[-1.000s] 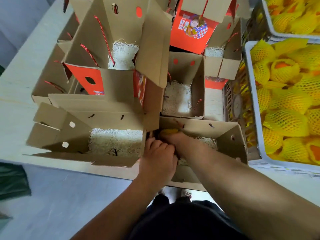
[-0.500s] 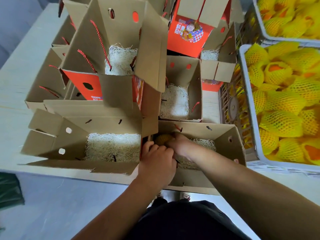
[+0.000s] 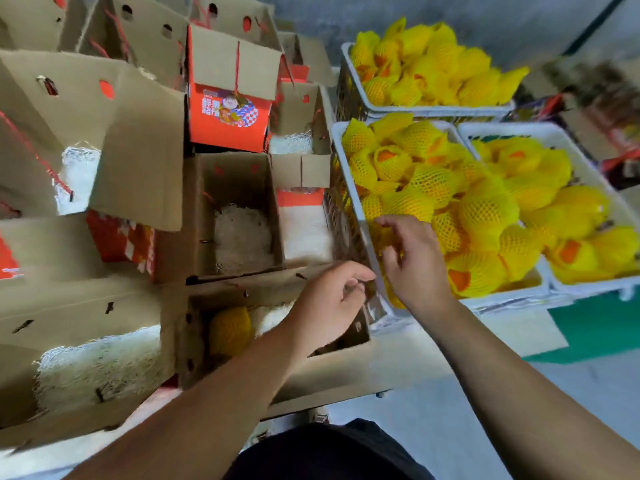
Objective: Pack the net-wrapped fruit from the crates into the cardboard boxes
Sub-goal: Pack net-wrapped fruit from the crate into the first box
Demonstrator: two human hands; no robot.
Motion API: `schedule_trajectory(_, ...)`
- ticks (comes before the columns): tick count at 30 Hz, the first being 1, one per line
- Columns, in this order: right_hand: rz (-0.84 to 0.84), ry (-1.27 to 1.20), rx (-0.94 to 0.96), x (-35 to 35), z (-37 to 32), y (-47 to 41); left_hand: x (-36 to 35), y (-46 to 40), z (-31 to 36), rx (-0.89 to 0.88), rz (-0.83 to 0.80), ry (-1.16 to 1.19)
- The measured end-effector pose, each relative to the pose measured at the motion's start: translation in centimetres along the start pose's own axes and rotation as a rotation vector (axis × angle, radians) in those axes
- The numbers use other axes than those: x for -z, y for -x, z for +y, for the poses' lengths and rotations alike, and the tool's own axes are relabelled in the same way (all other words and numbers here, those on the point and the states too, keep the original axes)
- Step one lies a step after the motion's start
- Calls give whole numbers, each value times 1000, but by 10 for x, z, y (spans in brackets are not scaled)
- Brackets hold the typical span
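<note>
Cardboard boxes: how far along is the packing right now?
Done: one net-wrapped fruit lies in the nearest box. In hand: nothing yet; the right hand reaches over the near crate among its fruit, and the left hand hovers empty by the crate's edge. Left: nearly everything. The box behind and the box at lower left show only white shredded padding, and three crates are heaped.

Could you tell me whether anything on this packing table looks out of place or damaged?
Nothing stands out: one net-wrapped fruit sits in the near box, and the crates hold tidy fruit.
</note>
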State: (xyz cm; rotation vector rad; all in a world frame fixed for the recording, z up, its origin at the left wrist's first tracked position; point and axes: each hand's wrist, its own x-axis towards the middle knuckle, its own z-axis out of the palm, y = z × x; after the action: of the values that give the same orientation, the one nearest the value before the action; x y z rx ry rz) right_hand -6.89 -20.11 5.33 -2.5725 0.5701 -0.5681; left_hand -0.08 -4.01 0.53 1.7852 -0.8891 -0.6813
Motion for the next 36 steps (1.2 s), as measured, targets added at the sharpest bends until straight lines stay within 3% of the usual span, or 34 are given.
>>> schedule_trajectory(3,-340,416,-140,14,34,-16,-24,-31,16,0,-32,87)
schedule_trajectory(5,-515,534,-163,12,42,-21,-35,-49,26,32,-18,150)
schedule_trajectory(10,-385,556,-79,13,41,-19,-40,-66,28,202,168,214)
schedule_trajectory(14,-180,353,-56,29,40,-2,-32,-62,34,229,207,368)
schedule_trajectory(17,9,-221,-179,32,18,2,-26,-54,48,188,106,650)
schedule_trajectory(19,-41,-566,-243,27,-7,3,-18,-45,52,161,109,760)
schedule_trajectory(23,-265,-878,-311,6,-45,0,22,-12,37,120,248,711)
schedule_trajectory(27,-476,-921,-445,-35,-77,6,55,36,1,180,324,656)
schedule_trajectory(31,-609,-820,-452,-69,-93,19,79,77,-30,270,298,641)
schedule_trajectory(36,-732,-595,-531,-107,-100,42,96,89,-54,590,311,512)
